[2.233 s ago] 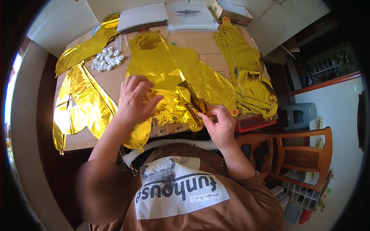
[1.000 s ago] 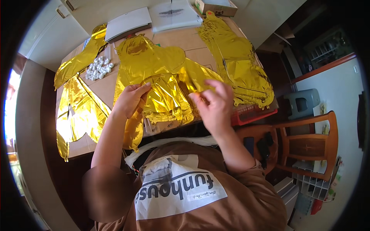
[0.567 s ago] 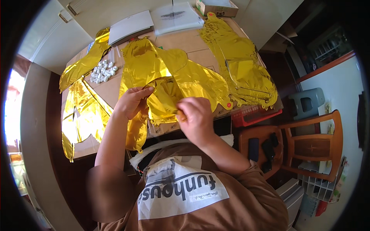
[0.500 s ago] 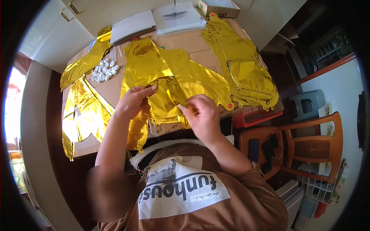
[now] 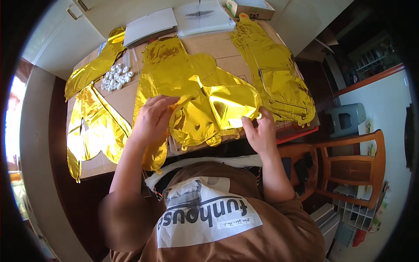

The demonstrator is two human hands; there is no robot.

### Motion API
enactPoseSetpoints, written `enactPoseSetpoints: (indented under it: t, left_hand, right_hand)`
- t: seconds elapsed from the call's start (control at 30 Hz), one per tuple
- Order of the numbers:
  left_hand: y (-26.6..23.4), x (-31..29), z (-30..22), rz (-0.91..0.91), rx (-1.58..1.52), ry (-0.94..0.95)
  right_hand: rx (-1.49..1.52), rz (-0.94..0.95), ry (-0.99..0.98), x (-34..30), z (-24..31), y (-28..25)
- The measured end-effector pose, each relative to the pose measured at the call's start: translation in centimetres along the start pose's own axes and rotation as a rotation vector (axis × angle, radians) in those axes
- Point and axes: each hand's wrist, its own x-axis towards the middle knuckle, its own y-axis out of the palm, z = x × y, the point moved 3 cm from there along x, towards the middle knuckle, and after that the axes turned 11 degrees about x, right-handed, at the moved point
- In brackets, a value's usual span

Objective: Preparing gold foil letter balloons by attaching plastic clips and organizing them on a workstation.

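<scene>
A flat gold foil balloon (image 5: 196, 124) lies spread over the near edge of the table, its surface creased and shiny. At its left side my left hand (image 5: 152, 117) is closed on the foil edge, the fingers reaching over it. My right hand (image 5: 262, 132) pinches the right edge of the same balloon between thumb and fingers. Beneath it and farther back lies more gold foil (image 5: 163, 56). Some of the foil's lower edge hangs near my lap.
To the left are other gold foil balloons (image 5: 94, 126) and a heap of small white pieces (image 5: 117, 77). A stack of gold foil balloons (image 5: 279, 76) lies on the right. White sheets (image 5: 150, 26), a clear plastic packet (image 5: 203, 19) and a box (image 5: 251, 8) are at the back. A wooden chair (image 5: 349, 168) stands at right.
My right hand has moved right, drawing the foil balloon out wider and flatter. The balloon was bunched between both hands before. My left hand has stayed near its place.
</scene>
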Motion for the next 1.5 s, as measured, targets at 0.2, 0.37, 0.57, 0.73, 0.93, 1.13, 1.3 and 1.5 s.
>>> enactPoseSetpoints:
  t: [0.2,0.37,0.57,0.73,0.93,1.13,1.3,1.5]
  left_hand:
    - [1.9,0.0,0.4,-0.091,0.311,0.124]
    - [2.5,0.5,0.3,-0.046,0.294,0.120]
    - [1.8,0.6,2.7,-0.207,0.391,0.146]
    - [2.0,0.0,3.7,-0.155,0.325,0.098]
    - [2.0,0.0,3.3,-0.162,0.359,0.121]
    - [1.8,-0.1,3.2,-0.180,0.350,0.134]
    - [1.9,0.1,3.1,-0.196,0.324,0.140]
    - [2.1,-0.3,3.5,-0.171,0.316,0.127]
  right_hand:
    - [-0.260,0.043,-0.069,0.8,0.0,1.1]
    - [-0.472,0.106,0.069,1.5,0.5,2.0]
    - [-0.471,0.179,0.142,1.2,0.3,2.8]
    - [-0.529,-0.039,0.028,0.7,1.4,2.6]
    - [-0.438,0.076,0.061,0.7,0.8,3.0]
    - [-0.058,-0.094,0.071,0.5,1.6,3.6]
    - [0.004,-0.038,-0.070,0.2,4.6,4.9]
    - [0.302,0.428,-0.297,-0.4,7.8,6.2]
